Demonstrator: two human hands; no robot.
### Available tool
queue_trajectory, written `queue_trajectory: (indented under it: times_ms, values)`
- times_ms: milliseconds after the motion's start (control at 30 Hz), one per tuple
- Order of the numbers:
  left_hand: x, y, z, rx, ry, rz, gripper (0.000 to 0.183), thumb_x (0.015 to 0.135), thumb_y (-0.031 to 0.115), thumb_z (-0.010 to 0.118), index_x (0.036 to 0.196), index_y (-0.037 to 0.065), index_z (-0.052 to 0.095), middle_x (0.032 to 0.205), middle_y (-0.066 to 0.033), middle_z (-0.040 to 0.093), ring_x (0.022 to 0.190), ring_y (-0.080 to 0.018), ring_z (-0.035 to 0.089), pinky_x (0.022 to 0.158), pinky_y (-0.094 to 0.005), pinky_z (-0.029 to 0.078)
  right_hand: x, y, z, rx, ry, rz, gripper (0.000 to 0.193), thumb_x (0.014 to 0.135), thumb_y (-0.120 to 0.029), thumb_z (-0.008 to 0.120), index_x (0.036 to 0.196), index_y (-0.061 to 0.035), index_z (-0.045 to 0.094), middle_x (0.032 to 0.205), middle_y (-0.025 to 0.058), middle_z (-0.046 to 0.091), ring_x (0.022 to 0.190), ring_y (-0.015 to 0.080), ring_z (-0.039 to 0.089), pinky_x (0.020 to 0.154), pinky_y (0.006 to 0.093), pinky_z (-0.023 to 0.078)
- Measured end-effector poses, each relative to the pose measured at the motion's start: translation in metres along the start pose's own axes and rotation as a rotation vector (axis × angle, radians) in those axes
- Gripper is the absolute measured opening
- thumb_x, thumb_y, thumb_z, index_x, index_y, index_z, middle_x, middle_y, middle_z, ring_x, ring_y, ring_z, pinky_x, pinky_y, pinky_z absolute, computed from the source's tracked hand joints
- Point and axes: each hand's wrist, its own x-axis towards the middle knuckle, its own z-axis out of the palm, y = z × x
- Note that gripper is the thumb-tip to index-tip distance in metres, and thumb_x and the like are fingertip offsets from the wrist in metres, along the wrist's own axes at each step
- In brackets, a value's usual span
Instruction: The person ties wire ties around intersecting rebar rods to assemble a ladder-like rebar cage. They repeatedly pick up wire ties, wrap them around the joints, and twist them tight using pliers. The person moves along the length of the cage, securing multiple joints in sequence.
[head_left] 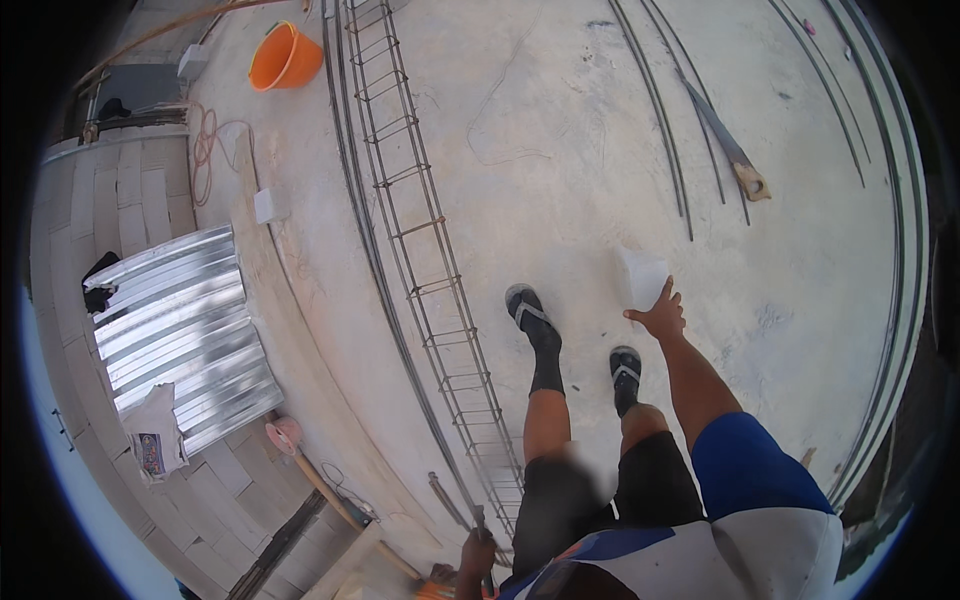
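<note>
My right hand (662, 312) stretches forward over the pale concrete floor, thumb and fingers around the near end of a small white block (642, 277). Down at the lower edge, my left hand (478, 553) is closed around a dark, narrow tool (480, 517), whose upper end sticks out above the fist; its exact kind is hard to make out. Close to that hand runs a long rebar cage (418, 228) of thin bars tied with cross stirrups, going away up the floor.
A handsaw (728, 146) with a wooden handle lies across loose steel rods (660, 115) at right. An orange bucket (287, 58) stands at far left. Corrugated metal sheet (190, 330), a pale sack (157, 435) and another white block (268, 206) are on the left. My sandalled feet flank the block.
</note>
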Motion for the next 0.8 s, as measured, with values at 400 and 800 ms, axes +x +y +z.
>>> queue_trajectory:
  times_ms: [400,800]
  values:
    - [0.079,0.178,-0.129,-0.077,-0.149,-0.170,0.030,0.079,0.013,0.060,0.108,0.002,0.056,0.072,-0.0126,0.061,0.055,-0.0239,0.061,0.051,-0.0365,0.051,0.034,-0.037,-0.058,-0.038,0.109,-0.021,0.117,0.063,-0.028,0.082,0.151,-0.0054,0.008,0.128,0.0248,0.038,0.116,0.0436,0.045,0.098,0.0491,0.044]
    - [0.036,0.336,-0.222,-0.199,-0.263,-0.035,0.021,0.074,0.023,0.073,0.086,0.009,0.064,0.083,-0.0056,0.066,0.069,-0.0208,0.064,0.064,-0.0295,0.051,-0.119,-0.061,-0.417,-0.416,0.058,0.033,0.126,0.057,-0.034,0.086,0.152,-0.0065,0.007,0.132,0.0225,0.039,0.118,0.0394,0.046,0.099,0.0491,0.042]
